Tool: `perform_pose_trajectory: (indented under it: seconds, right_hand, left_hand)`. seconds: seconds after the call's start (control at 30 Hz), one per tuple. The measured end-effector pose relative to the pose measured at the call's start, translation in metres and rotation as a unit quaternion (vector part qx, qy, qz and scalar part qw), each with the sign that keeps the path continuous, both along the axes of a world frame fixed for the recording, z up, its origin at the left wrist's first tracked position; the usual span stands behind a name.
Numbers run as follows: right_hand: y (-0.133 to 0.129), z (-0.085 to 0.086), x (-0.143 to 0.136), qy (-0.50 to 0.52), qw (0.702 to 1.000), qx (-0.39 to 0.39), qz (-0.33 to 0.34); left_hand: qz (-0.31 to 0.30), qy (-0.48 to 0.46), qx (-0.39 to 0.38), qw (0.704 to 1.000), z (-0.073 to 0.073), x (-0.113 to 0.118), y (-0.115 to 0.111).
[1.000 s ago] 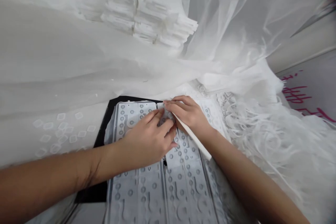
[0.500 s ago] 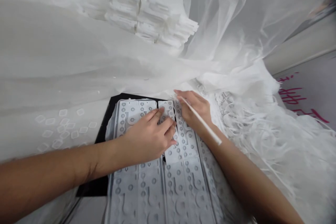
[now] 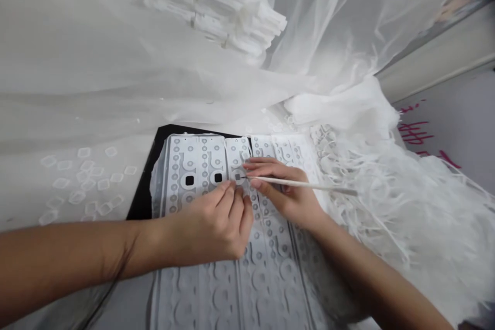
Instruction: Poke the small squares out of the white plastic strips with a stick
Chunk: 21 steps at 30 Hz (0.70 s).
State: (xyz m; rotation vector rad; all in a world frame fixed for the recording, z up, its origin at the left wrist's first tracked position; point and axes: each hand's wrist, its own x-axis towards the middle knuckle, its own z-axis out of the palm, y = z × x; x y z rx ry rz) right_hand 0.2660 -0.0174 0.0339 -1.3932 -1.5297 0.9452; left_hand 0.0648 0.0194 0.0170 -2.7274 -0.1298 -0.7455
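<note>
Beneath my hands lies a pale moulded sheet (image 3: 224, 299) with rows of small discs, curved ridges and square windows. Two windows show black; a third, grey one sits by my fingertips. My right hand (image 3: 288, 191) grips a slender white-handled pick (image 3: 305, 183), held nearly flat over the sheet. Its fine dark tip points left at the grey square. My left hand (image 3: 220, 219) rests over the sheet, fingers bunched together just beside that tip. Whatever lies between those fingertips is too small to make out.
A black board (image 3: 145, 185) shows behind the sheet's left edge. Loose translucent squares (image 3: 88, 180) lie scattered to the left. White stringy scraps (image 3: 390, 201) are heaped at right, and stacked white pieces (image 3: 224, 10) stand at the back. A dark cord (image 3: 110, 289) runs at lower left.
My right hand has come down from the sheet's top edge, and the pick has turned nearly level. My left hand has lowered and drawn its spread fingers together, uncovering the black windows.
</note>
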Motion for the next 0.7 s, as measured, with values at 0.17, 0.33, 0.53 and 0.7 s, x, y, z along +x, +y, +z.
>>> perform_pose_trajectory:
  seconds: [0.17,0.33,0.53,0.7]
  right_hand:
    - [-0.005,-0.014,0.001,-0.023,0.999,0.022,0.008]
    - [-0.004,-0.016,0.001,-0.070,0.995,0.061,0.024]
    - [-0.008,-0.018,-0.001,-0.221,0.959,0.161,0.073]
    - [-0.016,-0.017,-0.005,-0.389,0.883,0.238,0.111]
  left_hand:
    - [0.007,-0.001,0.009,1.000,-0.003,0.003,0.000]
    - [0.029,0.003,0.007,1.000,-0.003,0.002,-0.002]
    - [0.033,0.005,0.007,0.999,-0.003,0.001,-0.004]
    - [0.020,0.006,0.018,1.000,-0.002,0.002,-0.003]
